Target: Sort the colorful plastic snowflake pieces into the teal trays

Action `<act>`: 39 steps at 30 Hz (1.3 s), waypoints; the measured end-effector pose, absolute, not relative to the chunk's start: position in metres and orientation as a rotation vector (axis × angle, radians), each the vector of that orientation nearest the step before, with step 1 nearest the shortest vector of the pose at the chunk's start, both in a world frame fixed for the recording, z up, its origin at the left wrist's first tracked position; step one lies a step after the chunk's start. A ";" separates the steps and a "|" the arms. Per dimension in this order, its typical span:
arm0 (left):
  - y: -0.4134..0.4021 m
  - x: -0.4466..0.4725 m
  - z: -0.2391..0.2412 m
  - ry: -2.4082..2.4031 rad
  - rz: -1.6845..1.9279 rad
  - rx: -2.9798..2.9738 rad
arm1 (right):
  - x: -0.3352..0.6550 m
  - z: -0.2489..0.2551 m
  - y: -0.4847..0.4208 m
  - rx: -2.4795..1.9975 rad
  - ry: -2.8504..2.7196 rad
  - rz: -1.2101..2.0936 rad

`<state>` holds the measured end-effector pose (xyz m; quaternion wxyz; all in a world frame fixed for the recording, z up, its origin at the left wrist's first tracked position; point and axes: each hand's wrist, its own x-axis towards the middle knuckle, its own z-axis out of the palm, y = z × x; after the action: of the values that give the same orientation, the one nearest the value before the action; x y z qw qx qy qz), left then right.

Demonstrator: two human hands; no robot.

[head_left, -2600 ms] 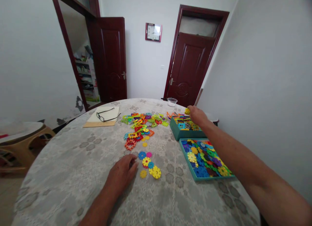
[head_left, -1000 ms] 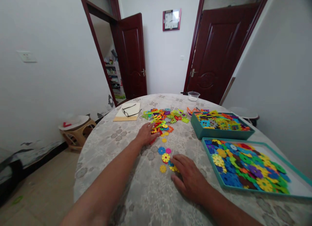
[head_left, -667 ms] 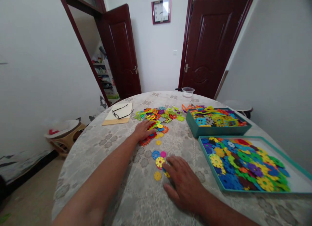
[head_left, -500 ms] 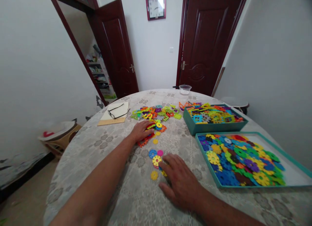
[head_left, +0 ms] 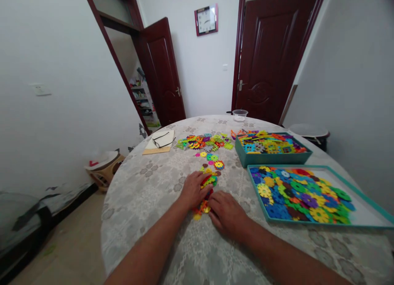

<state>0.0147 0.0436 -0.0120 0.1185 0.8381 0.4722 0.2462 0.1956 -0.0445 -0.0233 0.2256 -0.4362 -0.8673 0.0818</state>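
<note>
A heap of gear-edged plastic discs [head_left: 211,179] in red, green and yellow lies on the table before me. My left hand [head_left: 194,189] is curled over its left side, with fingers and thumb closed on some of the discs. Pressed against the near right side is my right hand [head_left: 227,213], its fingers bent together. What those fingertips hold, if anything, is hidden. Orange and yellow discs [head_left: 198,215] show between and below the hands. Just beyond, a yellow disc on an orange-edged one [head_left: 218,165] lies near several small loose discs [head_left: 212,157].
Farther back lies a multicoloured pile of plastic pieces [head_left: 201,142]. On the right stand a full teal box [head_left: 271,158] and a shallow lid [head_left: 326,168] holding many discs. Glasses [head_left: 158,143] rest on a notebook [head_left: 150,151] at left; a clear bowl [head_left: 239,115] is at the far edge.
My left hand has drawn back toward me with discs, bringing it close to my right hand. The loose discs that lay by my right hand are now gathered or covered between the hands. The view has shifted.
</note>
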 end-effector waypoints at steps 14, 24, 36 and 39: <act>-0.028 0.012 -0.009 1.328 0.849 2.247 | 0.233 -0.028 -0.029 -1.481 -2.178 0.096; -0.008 -0.012 -0.011 1.251 0.933 1.806 | 0.229 -0.044 -0.021 -1.374 -2.155 0.017; -0.005 -0.019 -0.010 1.164 0.875 1.878 | 0.225 -0.037 -0.017 -1.437 -2.143 0.094; -0.004 -0.023 -0.009 1.124 0.849 1.937 | 0.227 -0.033 -0.021 -1.339 -2.048 0.086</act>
<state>-0.0231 -0.0038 -0.0086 0.3649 0.7530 0.4370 0.3300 0.2273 -0.0209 -0.0329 0.3398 -0.5144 -0.7866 0.0332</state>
